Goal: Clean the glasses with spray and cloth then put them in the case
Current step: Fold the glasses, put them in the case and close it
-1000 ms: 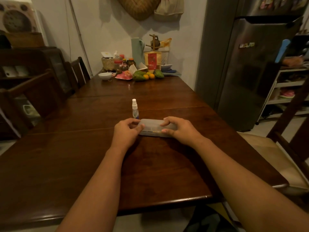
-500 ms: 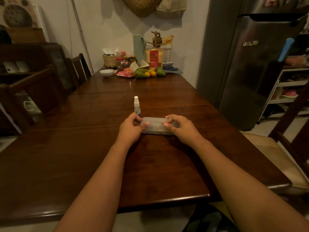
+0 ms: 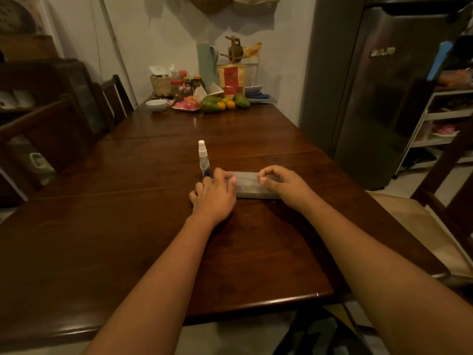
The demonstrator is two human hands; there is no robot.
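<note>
A translucent grey glasses case (image 3: 249, 185) lies closed and flat on the dark wooden table (image 3: 128, 239). My left hand (image 3: 213, 194) grips its left end, thumb on the lid. My right hand (image 3: 282, 184) grips the right end with fingers curled over the top. A small clear spray bottle (image 3: 203, 158) with a white nozzle stands upright just behind my left hand. The glasses and cloth are not visible; the case's contents are too dim to make out.
Fruit (image 3: 222, 102), a white bowl (image 3: 156, 105), jars, a basket and a jug crowd the table's far end. Wooden chairs (image 3: 51, 139) stand on the left. A steel fridge (image 3: 371, 93) and a shelf rack (image 3: 440, 129) are to the right.
My view has tilted slightly. Both hands stay on the case; the fingers shifted a little on its lid, and the case looks turned slightly.
</note>
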